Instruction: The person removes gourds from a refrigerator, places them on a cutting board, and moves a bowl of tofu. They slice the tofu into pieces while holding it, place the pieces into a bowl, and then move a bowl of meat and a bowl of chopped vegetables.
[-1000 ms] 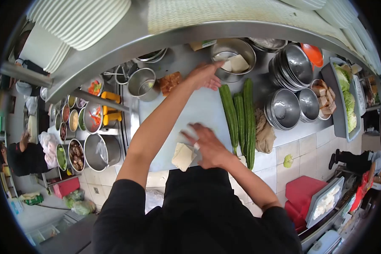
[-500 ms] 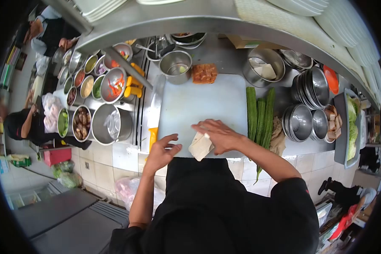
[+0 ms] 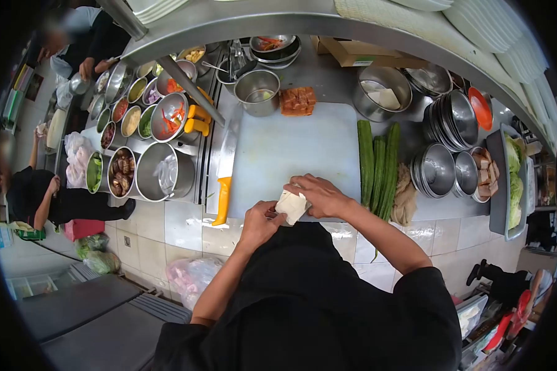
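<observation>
A pale white block of tofu (image 3: 293, 206) is held at the front edge of the white cutting board (image 3: 294, 148), close to my body. My left hand (image 3: 263, 222) grips its lower left side with thumb and fingers. My right hand (image 3: 320, 195) is closed on its upper right side, fingers bent over the top. A knife (image 3: 223, 198) with a yellow handle lies along the board's left edge, handle toward me. At the board's far edge sits a scored reddish-brown block (image 3: 297, 101). More white pieces (image 3: 385, 99) lie in a metal pot (image 3: 366, 109) at the back right.
Long green gourds (image 3: 377, 167) and a crumpled cloth (image 3: 405, 201) lie right of the board. Stacked metal bowls (image 3: 438, 170) stand beyond. Several ingredient containers (image 3: 167, 117) fill the left. A metal shelf (image 3: 260, 28) overhangs the back. Other people (image 3: 37, 191) stand at left.
My left hand has moved right and taken hold of the tofu, which it was apart from before. The tofu has been lifted and turned slightly between both hands.
</observation>
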A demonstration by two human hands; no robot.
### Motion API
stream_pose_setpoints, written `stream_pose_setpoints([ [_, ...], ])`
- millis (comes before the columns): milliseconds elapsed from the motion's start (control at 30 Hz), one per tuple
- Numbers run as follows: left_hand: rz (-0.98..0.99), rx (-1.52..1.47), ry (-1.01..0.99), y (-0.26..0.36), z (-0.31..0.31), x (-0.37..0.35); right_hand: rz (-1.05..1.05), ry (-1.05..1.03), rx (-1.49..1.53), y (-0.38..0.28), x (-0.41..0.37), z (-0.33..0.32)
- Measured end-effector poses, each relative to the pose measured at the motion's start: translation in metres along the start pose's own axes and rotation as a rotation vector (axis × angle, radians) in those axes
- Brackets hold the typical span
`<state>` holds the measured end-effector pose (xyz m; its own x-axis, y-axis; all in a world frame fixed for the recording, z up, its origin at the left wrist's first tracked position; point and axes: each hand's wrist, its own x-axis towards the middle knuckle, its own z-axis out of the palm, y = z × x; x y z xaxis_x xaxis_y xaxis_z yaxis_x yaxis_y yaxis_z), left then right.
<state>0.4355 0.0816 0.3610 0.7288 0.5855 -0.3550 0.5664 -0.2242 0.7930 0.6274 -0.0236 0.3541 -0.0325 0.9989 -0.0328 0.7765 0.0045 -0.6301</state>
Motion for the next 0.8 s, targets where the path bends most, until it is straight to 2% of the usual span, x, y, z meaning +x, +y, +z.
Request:
stream_pose_setpoints([
  [33,0.003,0.003,0.0,0.0,0.0,0.0,-0.086,0.081,-0.052,0.004,0.001,0.006],
  [233,0.018,-0.009,0.059,-0.01,0.007,0.004,-0.201,0.063,-0.02,0.015,0.01,0.009],
  [300,0.036,-0.012,0.129,-0.015,0.011,0.002,-0.209,0.05,-0.018,0.012,0.012,0.008],
  [333,0.037,-0.012,0.131,-0.017,0.012,0.002,-0.217,0.033,-0.014,0.011,0.014,0.008],
  [400,-0.08,-0.107,0.102,-0.021,0.013,0.001,-0.219,0.025,-0.012,0.008,0.015,0.008],
  [533,-0.072,-0.16,0.12,-0.024,0.015,-0.001,-0.236,-0.01,0.017,0.007,0.021,0.004],
  [600,-0.164,-0.365,0.096,-0.019,0.015,-0.001,-0.207,-0.076,0.035,0.009,0.029,-0.001],
  [633,-0.164,-0.364,0.094,-0.019,0.015,0.0,-0.175,-0.141,0.054,0.011,0.033,-0.004],
  [700,-0.212,-0.535,0.087,-0.019,0.017,0.003,-0.179,-0.151,0.075,0.013,0.036,-0.008],
  [800,-0.232,-0.552,0.092,-0.015,0.017,0.006,-0.144,-0.143,0.152,0.011,0.034,-0.021],
])
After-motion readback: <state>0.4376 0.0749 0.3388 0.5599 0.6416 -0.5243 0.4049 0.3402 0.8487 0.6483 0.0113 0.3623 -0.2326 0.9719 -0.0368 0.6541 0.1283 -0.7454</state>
